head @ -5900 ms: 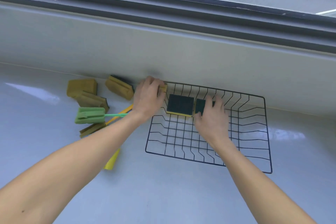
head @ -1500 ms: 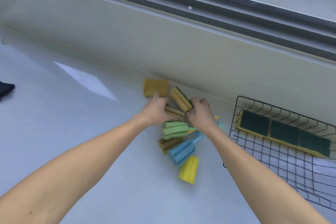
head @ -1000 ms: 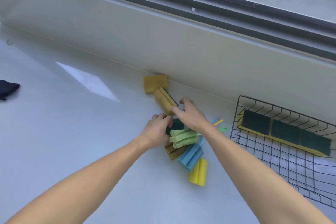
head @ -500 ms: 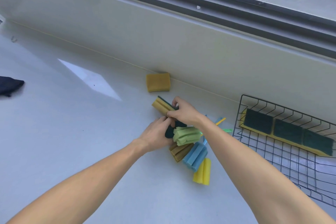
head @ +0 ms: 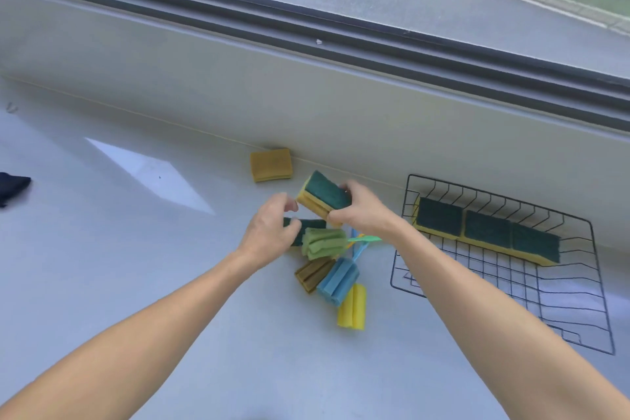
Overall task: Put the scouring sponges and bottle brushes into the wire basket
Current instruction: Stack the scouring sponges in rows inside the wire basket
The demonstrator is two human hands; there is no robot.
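Observation:
My right hand (head: pixel 366 211) grips a yellow scouring sponge with a dark green pad (head: pixel 324 195), lifted off the grey surface. My left hand (head: pixel 271 232) curls over another green-topped sponge (head: pixel 308 225) lying flat; I cannot tell if it grips it. Beside it lies a pile of bottle brushes with foam heads: green (head: pixel 322 243), brown (head: pixel 312 274), blue (head: pixel 337 280) and yellow (head: pixel 353 307). One sponge (head: pixel 271 164) rests yellow side up near the wall. The black wire basket (head: pixel 603 286) at right holds three sponges (head: pixel 487 230) in a row along its far side.
A low grey wall (head: pixel 306 95) with a window track runs along the back. A dark cloth (head: pixel 12 186) lies at the far left edge. Bare grey surface spreads in front of the pile and to the left.
My right hand has lifted the sponge and turned its green pad upward. My left hand has shifted slightly left over the flat sponge. The view has tilted up a little.

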